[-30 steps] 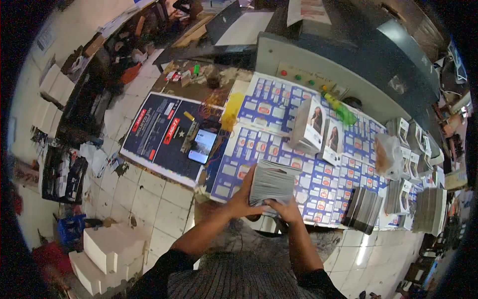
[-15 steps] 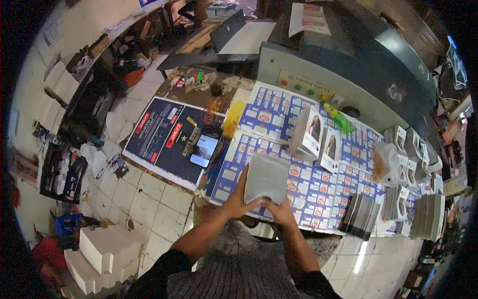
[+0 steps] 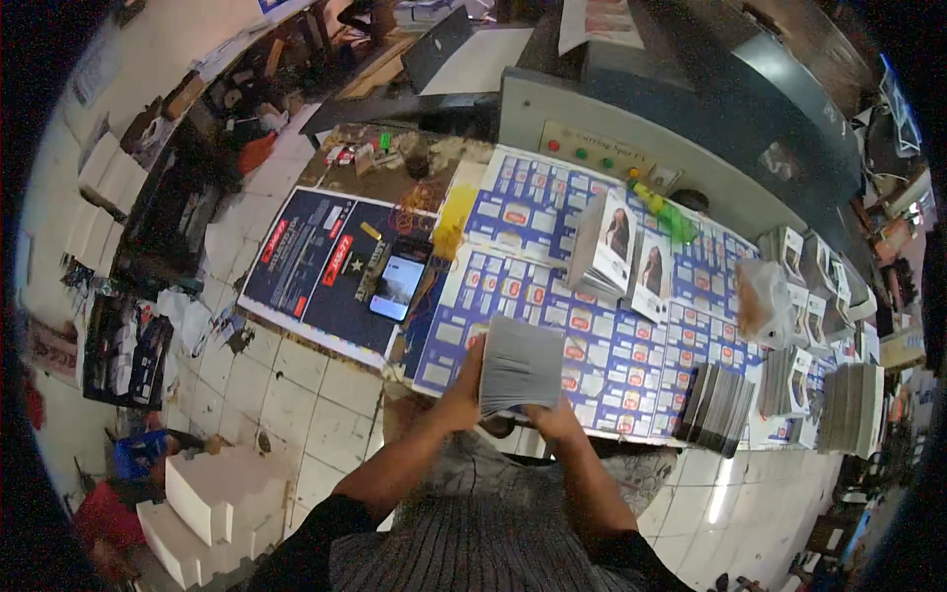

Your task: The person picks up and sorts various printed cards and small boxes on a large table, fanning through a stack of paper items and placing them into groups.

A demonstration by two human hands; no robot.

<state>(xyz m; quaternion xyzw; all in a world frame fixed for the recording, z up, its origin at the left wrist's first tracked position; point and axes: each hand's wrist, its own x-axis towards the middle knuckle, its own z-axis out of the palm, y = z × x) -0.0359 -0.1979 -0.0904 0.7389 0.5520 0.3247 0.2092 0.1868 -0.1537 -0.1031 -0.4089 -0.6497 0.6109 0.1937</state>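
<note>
Between my two hands is a thick, squarish stack of paper (image 3: 521, 367), with many thin grey-white edges facing up. My left hand (image 3: 461, 393) wraps its left side; my right hand (image 3: 555, 421) grips its lower right corner. The stack is just over the near edge of a table covered with blue-and-white printed sheets (image 3: 617, 380). Beyond it stands a pile of booklets (image 3: 599, 259) with a photo on the cover, and another booklet pile (image 3: 651, 281) lies beside that. The fingers under the stack are hidden.
A phone (image 3: 399, 286) lies on a dark printed poster (image 3: 306, 266) at left. Dark-edged booklets (image 3: 718, 407), a plastic bag (image 3: 767, 301) and more paper stacks (image 3: 850, 407) crowd the right. A green bottle (image 3: 674, 222) lies near the grey machine (image 3: 612, 118). White blocks (image 3: 222, 493) stand lower left.
The stack's top has gone from a smooth grey face to a face of fanned sheet edges. My hands stay around it; the right hand has shifted toward its lower right corner.
</note>
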